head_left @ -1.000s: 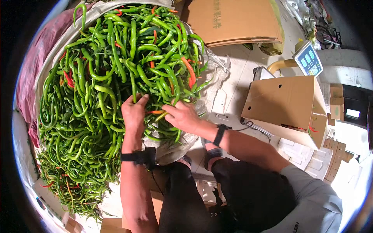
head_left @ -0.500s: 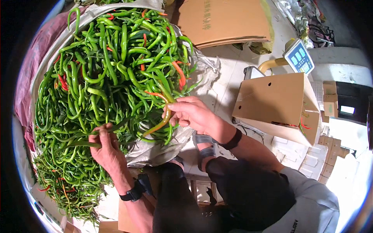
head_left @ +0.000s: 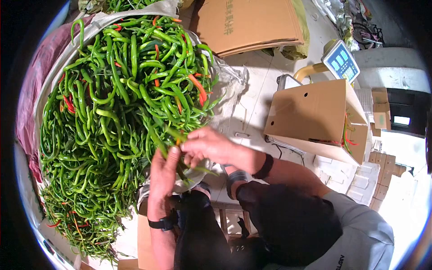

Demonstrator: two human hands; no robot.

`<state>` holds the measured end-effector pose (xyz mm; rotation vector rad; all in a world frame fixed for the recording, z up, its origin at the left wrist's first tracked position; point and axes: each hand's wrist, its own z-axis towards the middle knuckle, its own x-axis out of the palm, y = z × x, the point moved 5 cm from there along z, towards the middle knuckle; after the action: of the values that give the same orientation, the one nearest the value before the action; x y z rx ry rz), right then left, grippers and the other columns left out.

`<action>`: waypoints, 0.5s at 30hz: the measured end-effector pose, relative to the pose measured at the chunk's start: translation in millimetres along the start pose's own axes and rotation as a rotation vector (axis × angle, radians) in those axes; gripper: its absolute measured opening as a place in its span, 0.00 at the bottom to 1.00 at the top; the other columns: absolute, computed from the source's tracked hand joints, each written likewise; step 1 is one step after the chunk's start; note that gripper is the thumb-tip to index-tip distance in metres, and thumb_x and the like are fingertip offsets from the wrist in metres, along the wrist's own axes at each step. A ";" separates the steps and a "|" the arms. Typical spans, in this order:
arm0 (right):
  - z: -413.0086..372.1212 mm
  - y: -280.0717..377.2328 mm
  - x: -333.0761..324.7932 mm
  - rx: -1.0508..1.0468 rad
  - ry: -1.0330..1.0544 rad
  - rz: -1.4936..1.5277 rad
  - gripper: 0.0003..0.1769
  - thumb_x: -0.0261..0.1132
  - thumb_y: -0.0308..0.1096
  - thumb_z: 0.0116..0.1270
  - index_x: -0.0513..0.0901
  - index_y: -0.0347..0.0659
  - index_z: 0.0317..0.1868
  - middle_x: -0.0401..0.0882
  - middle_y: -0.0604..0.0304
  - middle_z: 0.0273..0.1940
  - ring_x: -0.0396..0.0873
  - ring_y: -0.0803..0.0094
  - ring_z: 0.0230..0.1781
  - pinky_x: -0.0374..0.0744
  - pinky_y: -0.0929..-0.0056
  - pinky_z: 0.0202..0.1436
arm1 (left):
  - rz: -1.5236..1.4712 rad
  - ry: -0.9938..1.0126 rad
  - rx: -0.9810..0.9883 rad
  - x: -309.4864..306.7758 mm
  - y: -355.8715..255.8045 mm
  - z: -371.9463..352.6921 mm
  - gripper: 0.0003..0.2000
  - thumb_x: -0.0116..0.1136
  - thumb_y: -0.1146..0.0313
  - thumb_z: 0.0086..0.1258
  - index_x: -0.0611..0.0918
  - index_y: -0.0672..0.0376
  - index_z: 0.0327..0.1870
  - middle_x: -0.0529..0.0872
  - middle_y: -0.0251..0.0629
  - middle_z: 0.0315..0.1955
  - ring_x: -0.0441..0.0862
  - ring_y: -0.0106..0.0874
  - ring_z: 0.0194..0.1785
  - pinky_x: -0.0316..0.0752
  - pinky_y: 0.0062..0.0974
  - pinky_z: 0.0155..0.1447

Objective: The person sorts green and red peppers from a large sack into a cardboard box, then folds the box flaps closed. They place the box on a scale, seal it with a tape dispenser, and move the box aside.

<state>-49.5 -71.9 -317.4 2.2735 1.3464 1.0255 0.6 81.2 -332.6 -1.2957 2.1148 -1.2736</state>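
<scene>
- Head view: by the left hand (head_left: 163,173), with its thumb and fingers drawn together, a long green pepper (head_left: 156,138) is held near the right edge of the heap, slightly blurred by motion.
- By the right hand (head_left: 206,146), with its fingers curled in and its tips close to the left thumb, a slim green-and-orange pepper (head_left: 178,142) is pinched; its full outline is blurred.
- A black band is worn on each wrist, and both hands are held above dark-clothed knees (head_left: 265,198).
- Beyond the left hand, a large heap of glossy green peppers (head_left: 103,121), dotted with red and orange ones, is spread over the left side and bordered by a whitish woven sheet (head_left: 58,72).
- To the right, red and green peppers (head_left: 347,135) are contained in an open brown cardboard box (head_left: 310,112).
- Behind the box, a lit blue digital scale display (head_left: 341,62) is supported by a curved tan post (head_left: 311,70).
- At the far side, flat brown cardboard sheets (head_left: 247,24) are stacked beside the heap.
</scene>
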 end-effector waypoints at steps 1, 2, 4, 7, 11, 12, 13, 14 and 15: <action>-2.0 -4.7 3.6 0.001 -0.031 -0.055 0.15 0.65 0.32 0.71 0.81 0.24 0.46 0.84 0.50 0.35 0.85 0.68 0.30 0.84 0.71 0.29 | 0.038 0.056 0.102 7.2 1.5 1.3 0.18 0.55 0.58 0.80 0.76 0.64 0.56 0.84 0.40 0.47 0.83 0.30 0.43 0.79 0.30 0.49; -0.4 -11.8 4.1 0.022 -0.011 0.020 0.14 0.66 0.33 0.71 0.82 0.26 0.46 0.84 0.54 0.33 0.83 0.70 0.27 0.84 0.73 0.28 | 0.020 0.061 0.092 7.5 3.7 1.8 0.14 0.56 0.62 0.79 0.77 0.64 0.53 0.85 0.37 0.43 0.82 0.28 0.38 0.78 0.28 0.45; -4.0 -21.5 -1.2 -0.036 -0.017 -0.051 0.15 0.65 0.34 0.72 0.82 0.27 0.46 0.84 0.55 0.34 0.83 0.71 0.27 0.84 0.74 0.28 | -0.041 0.031 0.001 0.8 6.7 -5.7 0.13 0.56 0.63 0.79 0.77 0.64 0.52 0.85 0.37 0.41 0.80 0.26 0.34 0.78 0.27 0.42; -20.5 -16.2 -25.5 -0.249 -0.131 -0.285 0.14 0.63 0.38 0.75 0.84 0.33 0.44 0.84 0.58 0.34 0.81 0.79 0.28 0.80 0.79 0.24 | -0.309 -0.146 -0.073 -24.6 15.9 -13.2 0.10 0.57 0.65 0.78 0.76 0.60 0.51 0.81 0.33 0.33 0.72 0.20 0.24 0.76 0.23 0.37; -47.9 -66.8 -113.3 -0.346 -0.572 -0.191 0.14 0.61 0.38 0.77 0.82 0.34 0.43 0.84 0.59 0.34 0.78 0.80 0.26 0.75 0.78 0.27 | -0.731 -0.162 -0.026 -62.2 24.6 -35.5 0.25 0.62 0.62 0.75 0.72 0.60 0.69 0.77 0.27 0.29 0.71 0.18 0.29 0.77 0.25 0.40; -49.3 -79.0 -130.4 -0.337 -0.566 -0.199 0.14 0.61 0.38 0.77 0.82 0.34 0.43 0.84 0.59 0.34 0.78 0.80 0.26 0.75 0.78 0.27 | -0.722 -0.166 -0.071 -61.1 22.8 -39.8 0.23 0.62 0.62 0.74 0.74 0.62 0.66 0.76 0.26 0.29 0.71 0.18 0.28 0.78 0.25 0.41; -53.2 -93.4 -149.3 -0.200 -0.672 -0.287 0.14 0.62 0.39 0.75 0.82 0.33 0.44 0.84 0.57 0.33 0.79 0.77 0.26 0.76 0.75 0.29 | -0.715 -0.172 -0.120 -59.0 21.5 -42.8 0.21 0.62 0.62 0.74 0.77 0.64 0.63 0.75 0.25 0.28 0.71 0.18 0.28 0.79 0.24 0.42; -57.2 -108.8 -165.1 -0.057 -0.774 -0.375 0.14 0.64 0.39 0.74 0.81 0.33 0.44 0.84 0.55 0.32 0.81 0.74 0.27 0.77 0.73 0.30 | -0.738 -0.189 -0.205 -58.4 29.8 -42.7 0.19 0.62 0.63 0.74 0.79 0.68 0.59 0.74 0.24 0.27 0.72 0.18 0.29 0.80 0.24 0.45; -53.9 -117.1 -175.9 -0.041 -0.765 -0.388 0.14 0.64 0.39 0.74 0.81 0.33 0.44 0.84 0.55 0.32 0.81 0.74 0.27 0.77 0.73 0.30 | -0.724 -0.249 -0.221 -57.9 36.6 -42.5 0.17 0.63 0.65 0.73 0.81 0.68 0.56 0.74 0.25 0.25 0.73 0.18 0.29 0.82 0.27 0.48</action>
<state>-215.4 -167.1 -422.0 1.9315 1.2977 0.0300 -17.2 158.1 -349.0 -2.3171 1.6924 -1.0400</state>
